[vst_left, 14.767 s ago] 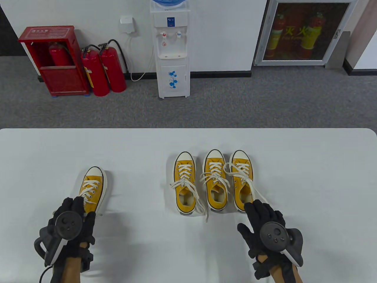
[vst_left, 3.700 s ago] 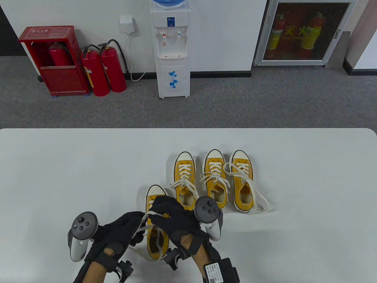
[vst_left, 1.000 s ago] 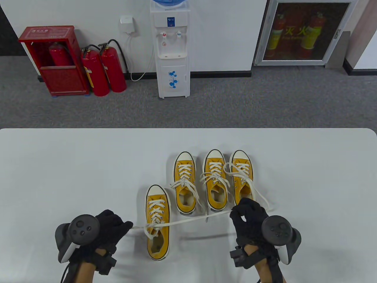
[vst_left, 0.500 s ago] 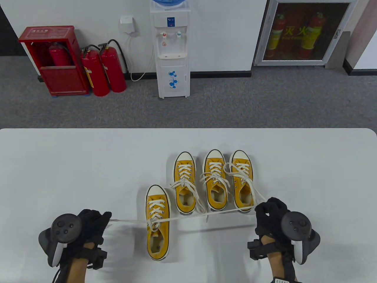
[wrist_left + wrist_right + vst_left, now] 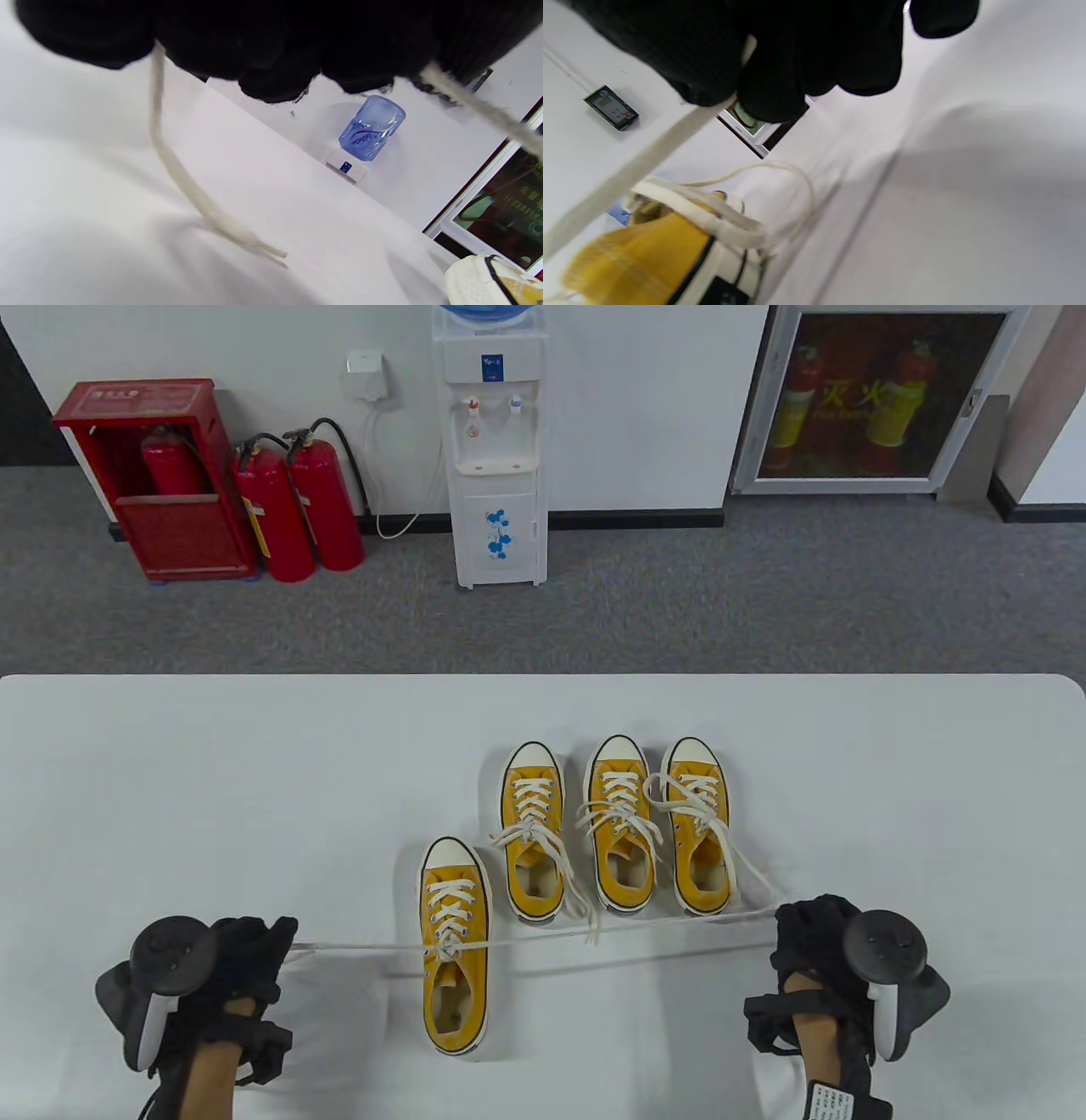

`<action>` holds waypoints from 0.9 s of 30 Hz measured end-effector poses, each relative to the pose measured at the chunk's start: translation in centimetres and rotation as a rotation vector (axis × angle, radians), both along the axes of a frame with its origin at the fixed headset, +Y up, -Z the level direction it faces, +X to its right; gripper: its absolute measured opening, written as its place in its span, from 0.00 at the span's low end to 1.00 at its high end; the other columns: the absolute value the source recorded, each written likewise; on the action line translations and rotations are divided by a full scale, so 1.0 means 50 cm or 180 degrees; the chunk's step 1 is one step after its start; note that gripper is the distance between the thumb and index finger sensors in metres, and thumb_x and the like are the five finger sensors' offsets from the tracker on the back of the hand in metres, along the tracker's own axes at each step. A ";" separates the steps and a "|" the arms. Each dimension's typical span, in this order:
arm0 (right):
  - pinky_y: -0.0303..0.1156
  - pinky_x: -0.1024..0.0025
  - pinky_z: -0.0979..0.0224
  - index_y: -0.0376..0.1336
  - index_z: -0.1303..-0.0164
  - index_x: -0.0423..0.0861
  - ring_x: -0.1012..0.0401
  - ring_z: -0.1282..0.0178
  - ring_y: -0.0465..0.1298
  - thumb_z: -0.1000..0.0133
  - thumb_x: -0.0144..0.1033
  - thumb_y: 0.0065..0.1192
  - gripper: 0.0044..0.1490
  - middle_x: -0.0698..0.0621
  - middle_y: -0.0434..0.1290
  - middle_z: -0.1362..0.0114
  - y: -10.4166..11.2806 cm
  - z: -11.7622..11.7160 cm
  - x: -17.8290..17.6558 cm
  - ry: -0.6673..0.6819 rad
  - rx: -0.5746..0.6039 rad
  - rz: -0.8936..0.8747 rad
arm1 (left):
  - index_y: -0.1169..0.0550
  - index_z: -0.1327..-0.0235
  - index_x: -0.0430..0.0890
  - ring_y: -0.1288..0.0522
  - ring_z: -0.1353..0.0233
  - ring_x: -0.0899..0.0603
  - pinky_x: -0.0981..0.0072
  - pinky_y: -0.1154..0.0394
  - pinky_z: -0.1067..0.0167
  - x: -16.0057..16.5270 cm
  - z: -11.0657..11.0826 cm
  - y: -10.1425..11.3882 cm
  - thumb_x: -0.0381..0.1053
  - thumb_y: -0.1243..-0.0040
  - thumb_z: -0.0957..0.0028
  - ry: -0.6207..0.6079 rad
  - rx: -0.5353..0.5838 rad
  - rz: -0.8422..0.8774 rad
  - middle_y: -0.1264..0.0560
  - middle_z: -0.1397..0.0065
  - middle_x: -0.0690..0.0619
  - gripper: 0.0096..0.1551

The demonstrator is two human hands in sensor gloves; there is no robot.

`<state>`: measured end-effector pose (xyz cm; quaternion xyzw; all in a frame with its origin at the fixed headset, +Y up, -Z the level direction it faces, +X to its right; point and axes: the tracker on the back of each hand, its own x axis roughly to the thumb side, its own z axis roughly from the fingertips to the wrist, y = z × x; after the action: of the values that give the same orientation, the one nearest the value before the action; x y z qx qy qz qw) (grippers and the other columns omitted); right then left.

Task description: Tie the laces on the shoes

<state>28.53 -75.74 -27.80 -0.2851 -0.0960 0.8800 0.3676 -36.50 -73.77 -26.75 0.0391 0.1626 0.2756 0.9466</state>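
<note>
The person's black-gloved left hand (image 5: pixel 242 959) is pinching one end of the near yellow canvas shoe's (image 5: pixel 456 946) white lace (image 5: pixel 356 947), fingers curled round it, its loose tip trailing onto the white desk (image 5: pixel 212 780). The right hand (image 5: pixel 814 937) is gripping the other end (image 5: pixel 645 929) in curled fingers, so the lace is running taut across the shoe's tongue. Just beyond are standing three more yellow canvas shoes (image 5: pixel 615 823) in a row, laces loose.
</note>
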 end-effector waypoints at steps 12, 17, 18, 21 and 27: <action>0.54 0.36 0.23 0.75 0.46 0.43 0.46 0.29 0.70 0.49 0.47 0.68 0.27 0.45 0.64 0.23 -0.030 -0.012 0.000 0.0063 -0.0268 0.0099 | 0.11 0.79 0.56 0.17 0.69 0.47 0.50 0.17 0.62 0.005 -0.006 -0.016 0.71 0.36 0.52 -0.0055 -0.0182 -0.0021 0.14 0.54 0.54 0.19; 0.53 0.36 0.23 0.72 0.39 0.44 0.45 0.26 0.68 0.48 0.48 0.67 0.31 0.45 0.62 0.22 -0.031 -0.014 -0.009 0.0146 -0.0311 0.0185 | 0.11 0.79 0.56 0.17 0.69 0.47 0.50 0.17 0.62 0.018 -0.004 -0.005 0.71 0.37 0.52 -0.0139 -0.0097 0.0004 0.14 0.55 0.54 0.19; 0.53 0.36 0.23 0.72 0.38 0.44 0.44 0.26 0.67 0.48 0.48 0.67 0.31 0.45 0.61 0.21 -0.030 -0.014 -0.012 0.0158 -0.0282 0.0195 | 0.11 0.79 0.56 0.17 0.69 0.47 0.50 0.16 0.62 0.021 -0.004 -0.002 0.71 0.37 0.52 -0.0157 -0.0076 0.0000 0.14 0.55 0.54 0.19; 0.52 0.35 0.23 0.70 0.36 0.44 0.44 0.25 0.66 0.48 0.47 0.66 0.33 0.45 0.60 0.20 -0.020 -0.013 -0.021 0.0220 -0.0223 0.0281 | 0.11 0.79 0.56 0.17 0.69 0.47 0.50 0.16 0.62 0.029 -0.003 0.005 0.71 0.37 0.52 -0.0215 -0.0029 0.0029 0.14 0.55 0.54 0.19; 0.53 0.34 0.24 0.69 0.33 0.44 0.43 0.23 0.65 0.48 0.48 0.65 0.35 0.45 0.58 0.20 0.028 -0.008 -0.077 0.0655 0.0236 0.0501 | 0.11 0.73 0.56 0.17 0.69 0.47 0.50 0.17 0.62 0.032 0.002 0.016 0.70 0.38 0.51 -0.0247 0.0137 0.0307 0.14 0.53 0.53 0.19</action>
<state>24.66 -74.34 -28.18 -0.1711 -0.1123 0.9266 0.3156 -34.92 -72.98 -26.64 0.0408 0.1215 0.3257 0.9367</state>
